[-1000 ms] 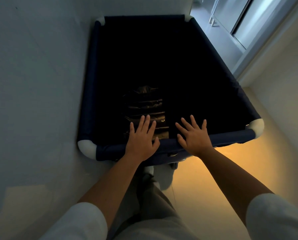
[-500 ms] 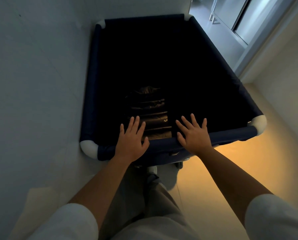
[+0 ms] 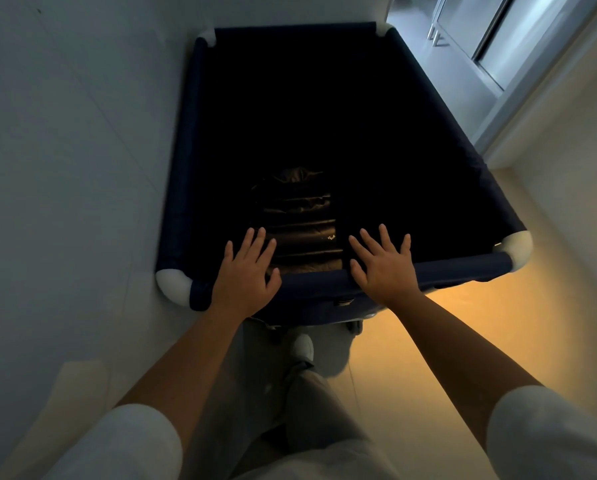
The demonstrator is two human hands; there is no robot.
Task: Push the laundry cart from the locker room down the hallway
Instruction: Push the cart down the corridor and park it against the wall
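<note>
The laundry cart (image 3: 316,281) stands directly ahead of me, its long left rail close alongside a plain pale wall (image 3: 65,168); I cannot tell whether rail and wall touch. The floor (image 3: 463,341) on the cart's near right side is smooth and lit warm yellow. Off the cart's right rail a pale door frame (image 3: 518,109) runs diagonally, with cooler grey floor beyond the far right corner. The cart is a rectangular bin of dark navy fabric with white corner caps (image 3: 174,284). Its interior is largely in shadow. A dark folded item (image 3: 300,220) with horizontal ridges lies inside, near the rail closest to me.

My left hand (image 3: 245,271) rests palm down on the near rail, left of the rail's middle, with its fingers straight, slightly spread and reaching over the rail into the bin. My right hand (image 3: 383,268) rests palm down on the same rail, right of the middle, with its fingers straight and fanned wide. Neither hand wraps round the rail. Both forearms are extended toward the cart, bare below white sleeves. One white shoe (image 3: 302,346) shows just below the near rail.
</note>
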